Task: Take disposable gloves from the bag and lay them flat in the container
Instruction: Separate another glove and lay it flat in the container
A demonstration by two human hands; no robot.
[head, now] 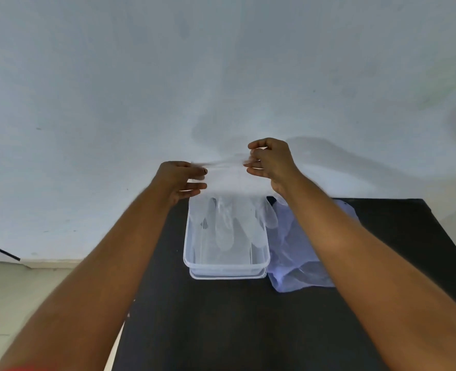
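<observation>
Both hands hold one clear glove [229, 210] by its cuff: the left hand [180, 180] pinches the left corner, the right hand [271, 163] the right. Its fingers hang over the container [225, 266] on the dark table [221, 330]; the bag [299, 263] lies just right of it.

no readable text, labels or numbers
</observation>
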